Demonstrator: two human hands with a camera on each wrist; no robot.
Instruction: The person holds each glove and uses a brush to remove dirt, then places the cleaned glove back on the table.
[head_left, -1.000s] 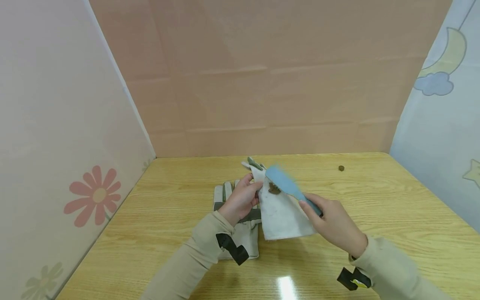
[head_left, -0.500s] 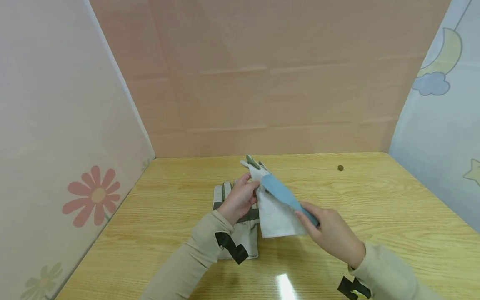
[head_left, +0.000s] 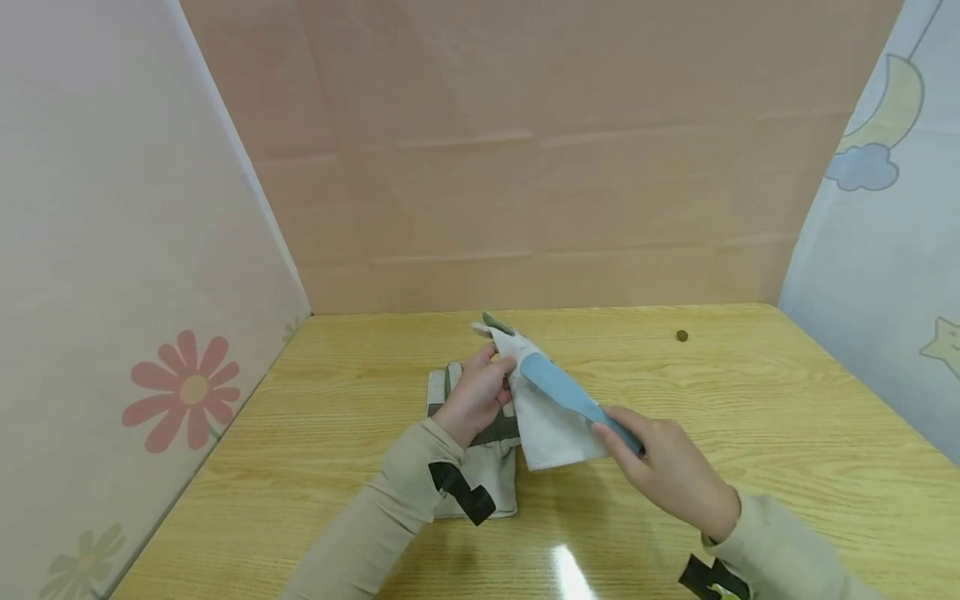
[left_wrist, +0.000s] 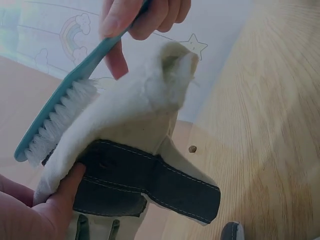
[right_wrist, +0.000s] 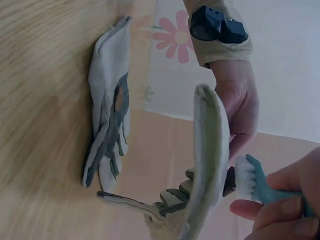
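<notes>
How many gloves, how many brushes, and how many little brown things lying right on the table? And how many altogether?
Gloves: 2, held glove and lying glove
Brushes: 1, blue brush
Little brown things: 1, brown lump on the table
Total: 4

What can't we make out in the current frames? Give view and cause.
- Bristles: head view, hidden under the brush.
- Dark patch on the held glove: head view, mostly covered by the brush.
- Glove on the table: head view, partly behind the left hand.
- Right hand: right wrist view, cut off by the right edge.
- Brown speck: head view, too small to identify.
</notes>
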